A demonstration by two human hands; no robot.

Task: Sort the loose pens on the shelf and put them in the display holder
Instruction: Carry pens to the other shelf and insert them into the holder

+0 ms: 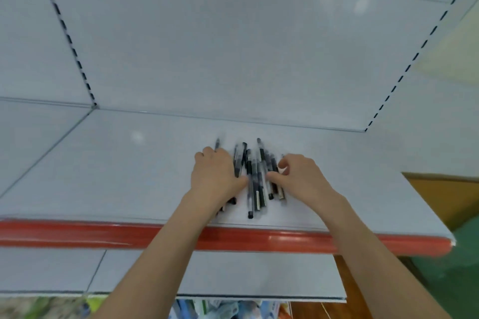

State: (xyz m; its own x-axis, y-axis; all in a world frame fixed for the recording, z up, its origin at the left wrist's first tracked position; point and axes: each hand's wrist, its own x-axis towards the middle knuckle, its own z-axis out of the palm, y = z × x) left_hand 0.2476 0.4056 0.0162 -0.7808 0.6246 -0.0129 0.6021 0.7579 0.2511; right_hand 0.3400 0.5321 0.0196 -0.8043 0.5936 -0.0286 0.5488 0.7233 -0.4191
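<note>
Several loose black-and-clear pens [255, 184] lie in a rough bunch on the grey shelf [116, 168], pointing front to back. My left hand [216, 176] lies flat over the left side of the bunch, covering a few pens whose ends stick out beyond its fingers and wrist. My right hand [300, 176] rests on the right side of the bunch, fingers curled and thumb touching the pens. Whether either hand grips a pen is unclear because of blur. No display holder is in view.
The shelf has a red front strip [77, 233] and a grey back panel [233, 59] with slotted uprights. A lower shelf [246, 274] juts out below, with packaged goods [228, 309] under it. A wooden surface [445, 197] lies to the right.
</note>
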